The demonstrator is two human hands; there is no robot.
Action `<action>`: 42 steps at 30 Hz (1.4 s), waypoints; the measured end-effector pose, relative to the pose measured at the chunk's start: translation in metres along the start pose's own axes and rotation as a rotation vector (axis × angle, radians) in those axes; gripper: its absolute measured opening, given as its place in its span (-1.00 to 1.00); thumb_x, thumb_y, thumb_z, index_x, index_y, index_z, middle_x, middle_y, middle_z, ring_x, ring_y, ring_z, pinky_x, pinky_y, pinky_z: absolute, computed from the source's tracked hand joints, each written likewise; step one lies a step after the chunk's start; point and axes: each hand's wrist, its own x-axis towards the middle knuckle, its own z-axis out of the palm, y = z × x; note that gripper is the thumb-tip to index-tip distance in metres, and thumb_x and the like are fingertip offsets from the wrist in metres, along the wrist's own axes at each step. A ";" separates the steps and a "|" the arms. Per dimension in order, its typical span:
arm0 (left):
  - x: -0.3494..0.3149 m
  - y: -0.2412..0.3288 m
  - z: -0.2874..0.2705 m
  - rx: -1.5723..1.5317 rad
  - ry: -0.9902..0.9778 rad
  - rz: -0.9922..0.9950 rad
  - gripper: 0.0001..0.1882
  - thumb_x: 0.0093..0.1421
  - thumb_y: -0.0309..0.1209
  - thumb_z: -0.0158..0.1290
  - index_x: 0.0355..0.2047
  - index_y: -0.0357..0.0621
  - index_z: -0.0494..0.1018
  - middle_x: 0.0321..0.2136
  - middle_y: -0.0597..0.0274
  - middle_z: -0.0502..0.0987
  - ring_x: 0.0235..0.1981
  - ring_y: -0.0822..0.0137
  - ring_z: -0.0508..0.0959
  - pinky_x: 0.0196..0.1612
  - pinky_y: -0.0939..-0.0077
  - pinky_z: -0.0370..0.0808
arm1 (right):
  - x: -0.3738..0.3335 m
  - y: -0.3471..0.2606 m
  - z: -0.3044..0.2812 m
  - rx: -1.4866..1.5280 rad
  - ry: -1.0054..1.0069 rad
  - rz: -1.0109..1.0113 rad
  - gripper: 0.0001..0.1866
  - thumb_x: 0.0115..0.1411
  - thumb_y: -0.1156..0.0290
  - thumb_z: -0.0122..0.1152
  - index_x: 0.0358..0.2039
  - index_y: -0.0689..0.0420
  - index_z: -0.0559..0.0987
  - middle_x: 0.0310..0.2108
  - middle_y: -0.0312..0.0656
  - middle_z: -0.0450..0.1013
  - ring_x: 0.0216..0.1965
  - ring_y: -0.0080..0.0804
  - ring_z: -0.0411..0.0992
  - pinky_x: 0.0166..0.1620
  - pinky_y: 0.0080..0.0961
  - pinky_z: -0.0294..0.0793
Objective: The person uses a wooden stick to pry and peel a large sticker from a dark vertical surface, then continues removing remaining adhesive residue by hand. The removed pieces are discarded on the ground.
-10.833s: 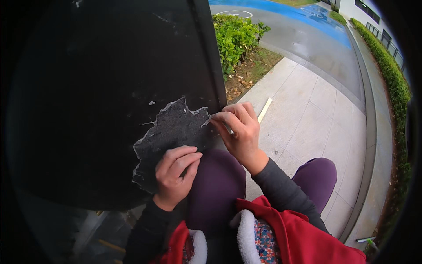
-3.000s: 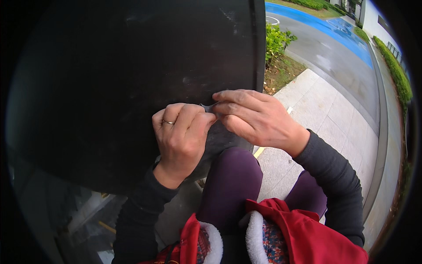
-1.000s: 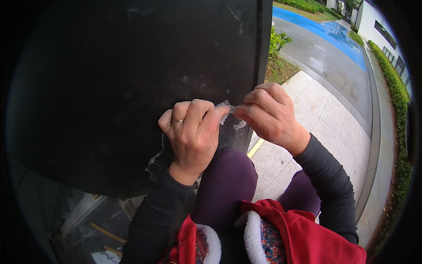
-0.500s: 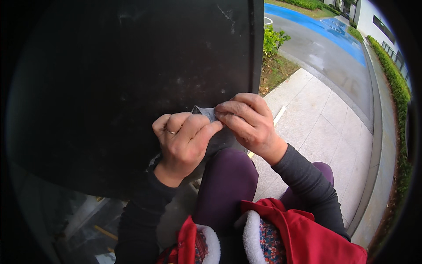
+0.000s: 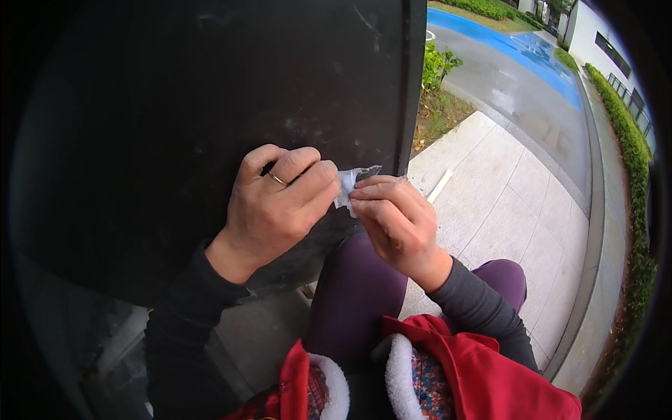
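A small crumpled piece of clear plastic, like a little bag [image 5: 344, 186], is pinched between my two hands in front of the dark panel. My left hand [image 5: 276, 203], with a ring on one finger, is closed on the plastic's left side. From the right, my right hand [image 5: 397, 222] grips the other side with thumb and fingertips. A loose dark-tinted flap of the plastic sticks up above the right fingers. Whether anything lies inside the plastic cannot be made out.
A large black scuffed panel [image 5: 175, 105] fills the left and middle. Pale paving [image 5: 511, 189] lies to the right, with a white strip [image 5: 440, 186] on it. Beyond are a shrub [image 5: 438, 64], a blue-and-grey road [image 5: 518, 91] and a hedge [image 5: 623, 112]. My knees in purple trousers [image 5: 360, 280] are below.
My left hand has shifted a little left and up, and its wrist has turned. My right hand has dropped slightly. More of the plastic shows between the fingers.
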 end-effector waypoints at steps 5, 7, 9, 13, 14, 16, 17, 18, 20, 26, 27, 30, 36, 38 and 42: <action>-0.007 0.001 -0.003 -0.026 0.016 -0.001 -0.87 0.07 -0.45 0.31 -0.33 -0.02 0.64 -0.23 0.45 0.58 -0.03 0.39 0.56 0.06 0.34 0.39 | 0.003 0.003 0.000 -0.119 0.109 0.046 -0.51 -0.03 0.57 0.56 0.00 0.15 0.73 -0.05 -0.08 0.60 -0.04 -0.11 0.59 0.00 -0.24 0.60; -0.009 0.005 -0.004 -0.043 0.020 -0.005 -0.86 0.08 -0.44 0.32 -0.31 -0.03 0.65 -0.22 0.43 0.59 -0.03 0.38 0.57 0.03 0.32 0.41 | 0.006 0.006 0.005 -0.154 0.095 0.048 -0.51 -0.04 0.59 0.55 -0.02 0.14 0.74 -0.11 -0.12 0.60 -0.09 -0.13 0.58 -0.03 -0.25 0.58; -0.010 0.008 -0.004 -0.053 0.027 0.001 -0.85 0.09 -0.44 0.32 -0.29 -0.02 0.66 -0.21 0.43 0.59 -0.03 0.36 0.57 0.01 0.32 0.43 | 0.010 0.009 0.010 -0.174 0.105 0.000 -0.58 -0.05 0.62 0.52 -0.11 0.13 0.75 -0.21 -0.18 0.58 -0.18 -0.16 0.55 -0.12 -0.27 0.55; -0.004 0.009 -0.005 -0.063 0.010 0.030 -0.85 0.11 -0.42 0.33 -0.27 -0.03 0.68 -0.21 0.44 0.60 -0.04 0.35 0.57 -0.01 0.32 0.44 | 0.012 0.013 0.009 -0.128 0.138 0.004 -0.73 -0.05 0.65 0.50 -0.28 0.16 0.71 -0.30 -0.16 0.57 -0.24 -0.16 0.56 -0.21 -0.31 0.58; -0.002 0.009 -0.006 -0.058 0.013 0.048 -0.83 0.09 -0.44 0.34 -0.27 -0.01 0.69 -0.24 0.46 0.60 -0.08 0.37 0.57 -0.01 0.33 0.43 | 0.012 0.013 0.006 -0.109 0.118 0.020 -0.73 -0.05 0.66 0.50 -0.28 0.16 0.71 -0.31 -0.15 0.57 -0.24 -0.16 0.56 -0.22 -0.31 0.58; 0.003 0.007 -0.010 -0.064 -0.016 0.058 -0.79 0.05 -0.46 0.36 -0.25 0.02 0.71 -0.30 0.51 0.61 -0.15 0.39 0.55 -0.01 0.37 0.39 | 0.012 0.011 0.001 -0.071 0.077 0.052 -0.74 -0.04 0.67 0.49 -0.29 0.17 0.70 -0.32 -0.14 0.56 -0.24 -0.15 0.57 -0.24 -0.32 0.58; 0.006 0.005 -0.013 -0.065 -0.009 0.066 -0.80 0.08 -0.44 0.35 -0.25 0.02 0.71 -0.28 0.50 0.61 -0.12 0.39 0.56 0.00 0.36 0.40 | 0.012 0.010 -0.001 -0.054 0.071 0.064 -0.75 -0.04 0.69 0.48 -0.32 0.17 0.68 -0.34 -0.13 0.55 -0.25 -0.15 0.57 -0.24 -0.31 0.58; 0.008 0.001 -0.019 -0.062 -0.026 0.084 -0.82 0.10 -0.41 0.34 -0.24 0.01 0.71 -0.25 0.50 0.61 -0.10 0.39 0.56 0.00 0.35 0.40 | 0.012 0.008 -0.002 -0.045 0.068 0.074 -0.76 -0.03 0.69 0.48 -0.32 0.18 0.68 -0.34 -0.13 0.54 -0.26 -0.15 0.57 -0.25 -0.32 0.57; 0.015 -0.007 -0.028 -0.038 -0.009 0.087 -0.82 0.12 -0.38 0.33 -0.23 0.02 0.71 -0.23 0.50 0.61 -0.08 0.40 0.56 0.02 0.35 0.39 | 0.013 0.003 -0.002 -0.028 0.063 0.096 -0.76 -0.02 0.70 0.48 -0.33 0.18 0.67 -0.34 -0.13 0.54 -0.27 -0.15 0.56 -0.25 -0.32 0.57; 0.043 -0.024 -0.038 0.084 -0.053 0.146 -0.87 0.03 -0.39 0.29 -0.36 0.05 0.66 -0.24 0.52 0.55 -0.11 0.47 0.51 0.05 0.41 0.34 | 0.011 -0.012 -0.002 0.001 0.089 0.144 -0.78 0.02 0.71 0.48 -0.33 0.21 0.65 -0.36 -0.13 0.52 -0.29 -0.14 0.56 -0.26 -0.32 0.55; 0.048 -0.023 -0.036 0.115 -0.086 0.174 -0.90 0.02 -0.40 0.27 -0.39 0.05 0.63 -0.25 0.50 0.53 -0.11 0.47 0.50 0.04 0.42 0.34 | 0.009 -0.014 -0.003 0.002 0.087 0.148 -0.78 0.01 0.71 0.48 -0.34 0.21 0.65 -0.36 -0.13 0.52 -0.30 -0.14 0.55 -0.26 -0.32 0.55; 0.062 -0.016 -0.034 0.215 -0.168 0.261 -0.93 0.02 -0.41 0.22 -0.47 0.05 0.55 -0.29 0.46 0.47 -0.12 0.46 0.48 0.01 0.46 0.35 | 0.004 -0.017 -0.009 0.007 0.084 0.161 -0.78 0.01 0.72 0.47 -0.33 0.21 0.66 -0.37 -0.13 0.52 -0.30 -0.14 0.55 -0.25 -0.33 0.56; 0.070 0.000 -0.028 0.272 -0.190 0.291 -0.94 0.06 -0.42 0.18 -0.49 0.04 0.51 -0.33 0.43 0.43 -0.15 0.45 0.46 -0.06 0.49 0.34 | -0.003 -0.005 -0.040 -0.079 0.157 0.110 -0.58 0.00 0.58 0.59 -0.07 0.20 0.72 -0.17 -0.10 0.58 -0.16 -0.15 0.56 -0.13 -0.33 0.60; 0.068 0.009 -0.024 0.261 -0.149 0.255 -0.94 0.07 -0.43 0.18 -0.49 0.04 0.51 -0.33 0.43 0.43 -0.16 0.46 0.47 -0.08 0.49 0.34 | -0.004 -0.001 -0.047 -0.200 0.321 0.131 -0.44 -0.03 0.48 0.66 0.05 0.18 0.72 -0.04 -0.09 0.58 -0.08 -0.16 0.56 -0.07 -0.32 0.61; 0.066 0.030 -0.018 0.178 -0.166 0.086 -0.93 0.11 -0.44 0.24 -0.43 0.03 0.55 -0.33 0.44 0.45 -0.23 0.43 0.49 -0.11 0.48 0.34 | 0.001 0.008 -0.032 -0.159 0.107 0.075 -0.50 0.04 0.33 0.55 0.04 0.06 0.71 -0.04 -0.22 0.57 0.02 -0.18 0.53 0.03 -0.23 0.52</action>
